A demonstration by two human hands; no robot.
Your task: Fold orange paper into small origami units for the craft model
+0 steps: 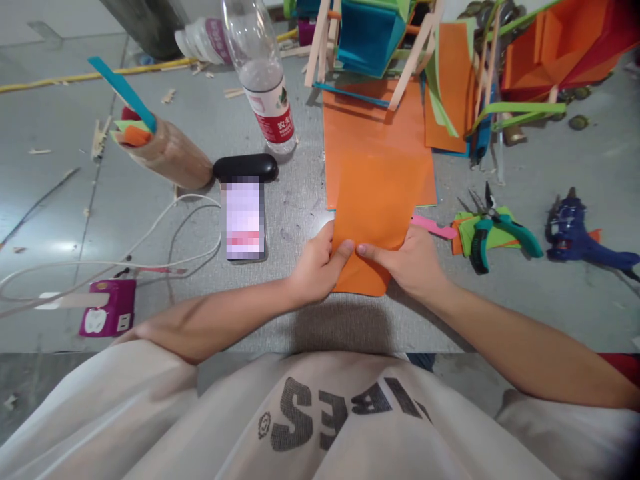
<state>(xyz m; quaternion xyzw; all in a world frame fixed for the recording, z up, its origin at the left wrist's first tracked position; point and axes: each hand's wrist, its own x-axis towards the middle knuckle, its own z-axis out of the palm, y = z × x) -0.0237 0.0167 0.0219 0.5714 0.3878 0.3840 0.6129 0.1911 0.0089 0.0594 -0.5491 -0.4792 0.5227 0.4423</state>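
Both hands grip one sheet of orange paper (375, 200), thumbs on top near its lower part and fingers hidden behind it. My left hand (320, 260) holds the left edge; my right hand (413, 260) holds the right edge, the two thumb tips almost meeting. The sheet is raised off the table, with its shadow below. Behind it lie larger orange sheets (373, 127) on the table. A pink strip-like tool (435, 227) pokes out beside my right hand, partly hidden by it.
Pliers with teal handles (505, 230) lie on green and orange scraps at right, beside a blue glue gun (580, 233). Paper-and-stick constructions (373, 40) stand at the back. On the left are a water bottle (273, 110), a phone (245, 220), a wooden cup (173, 157) and a white cable (170, 200).
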